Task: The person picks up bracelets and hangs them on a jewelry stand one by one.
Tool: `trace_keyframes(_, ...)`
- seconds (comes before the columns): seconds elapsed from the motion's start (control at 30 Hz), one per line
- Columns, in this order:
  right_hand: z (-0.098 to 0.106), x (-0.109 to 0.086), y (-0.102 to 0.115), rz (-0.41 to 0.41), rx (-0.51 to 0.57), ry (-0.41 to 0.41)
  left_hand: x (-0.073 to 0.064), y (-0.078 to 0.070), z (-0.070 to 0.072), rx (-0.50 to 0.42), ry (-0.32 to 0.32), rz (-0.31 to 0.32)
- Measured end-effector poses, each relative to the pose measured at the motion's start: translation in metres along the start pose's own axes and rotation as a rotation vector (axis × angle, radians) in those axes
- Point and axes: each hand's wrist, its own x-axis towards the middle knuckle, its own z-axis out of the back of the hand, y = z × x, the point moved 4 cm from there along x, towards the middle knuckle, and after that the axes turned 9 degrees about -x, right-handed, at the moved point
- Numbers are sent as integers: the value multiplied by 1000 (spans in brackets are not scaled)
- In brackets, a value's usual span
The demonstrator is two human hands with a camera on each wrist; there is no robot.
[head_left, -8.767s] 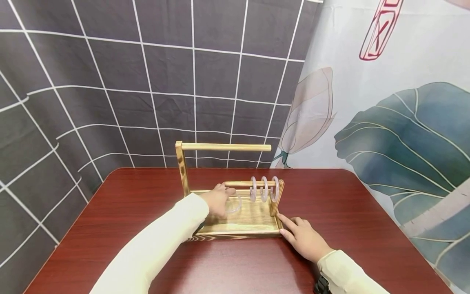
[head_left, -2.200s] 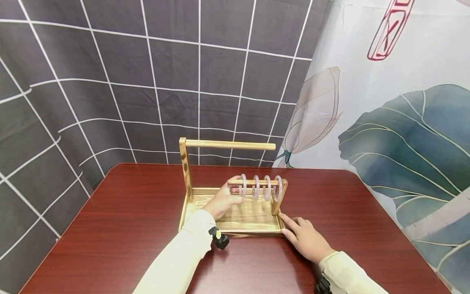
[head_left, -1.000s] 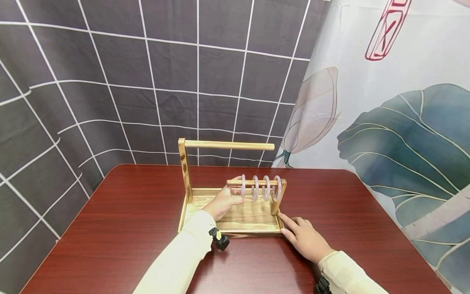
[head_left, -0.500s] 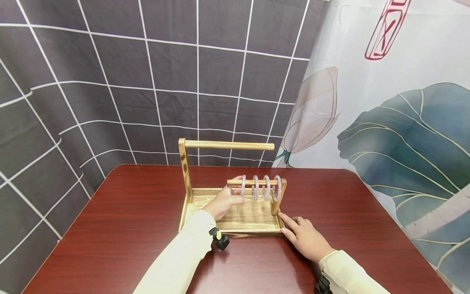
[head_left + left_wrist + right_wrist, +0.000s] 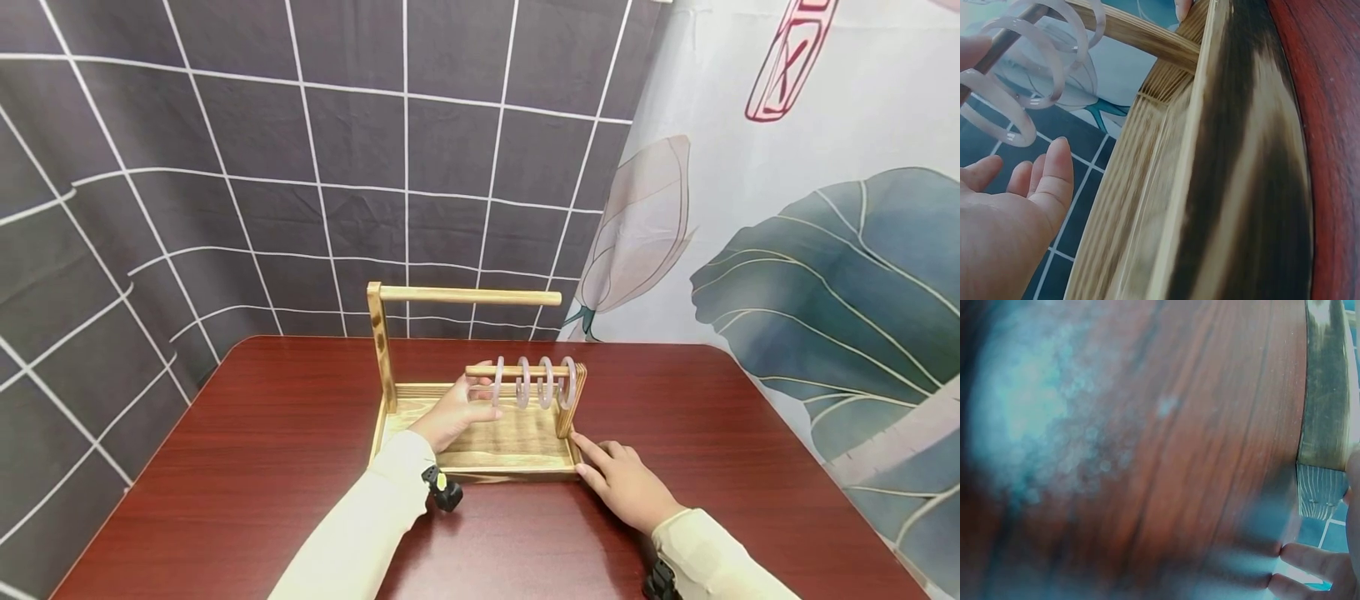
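A wooden rack with a tray base stands on the table. Several pale translucent bangles hang along its lower rod. Around the rod's free left end is my left hand, fingers behind it and thumb in front. The leftmost bangle hangs beside that hand; in the left wrist view, the fingers are spread below the bangle, apart from it. My right hand rests its extended fingers against the tray's right end, near the short post.
A longer upper rod runs above and behind, on a tall left post. The red-brown table meets a dark grid cloth and a lotus-print curtain.
Since the oldest frame, a bangle that was in the tray area by my left hand has joined the others on the lower rod. Lately my left thumb has lowered slightly; the right hand keeps still.
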Motion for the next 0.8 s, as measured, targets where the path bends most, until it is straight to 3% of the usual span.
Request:
trace_keyframes(0.2,0,4,-1,1,4,-1,-5,0,11,60,-23,21)
trace_keyframes(0.47,-4,9,-7,-23,15,55,-18,-5,23,120,-27,3)
trace_keyframes(0.8,-5,9,-14,-42,22,71,-42,-15,48,358,-176,-85)
